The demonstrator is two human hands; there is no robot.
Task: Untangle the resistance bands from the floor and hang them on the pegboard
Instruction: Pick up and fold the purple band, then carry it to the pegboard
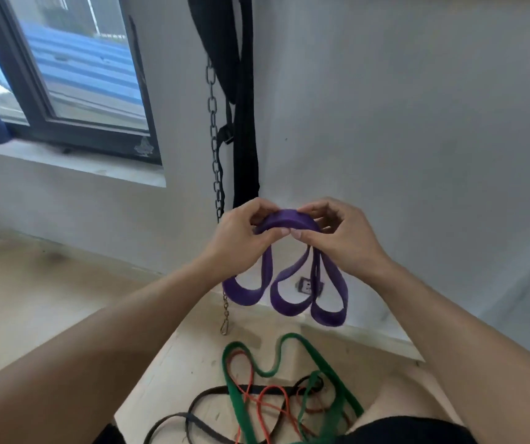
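Head view: both hands up in front of the wall, working one purple band [284,219]. Left hand [241,233] and right hand [337,233] each pinch the top of it, fingers curled around the folded section, thumbs nearly touching in the middle. Band is clear of the floor and hangs below the hands in three loops, so it looks free of the pile but folded over itself, not yet hung.

Progress, my read: early. One band lifted out and being sorted; nothing seen placed on a pegboard, and no pegboard is in view.

Left to do: green band [292,366], orange band [265,402] and black band [193,418] lie on the floor between the person's knees, crossing over each other. Green overlaps orange and black in several spots; exact knotting can't be told from here.

Around: chain [214,129] with a clip at its end hangs down the wall just beyond the hands, next to a black strap [246,123]. Window [65,65] at left, wall outlet [307,285] low behind the purple loops.

In the way: chain and strap hang close to the purple loops and could snag them when it goes up. Floor pile needs separating one band at a time.
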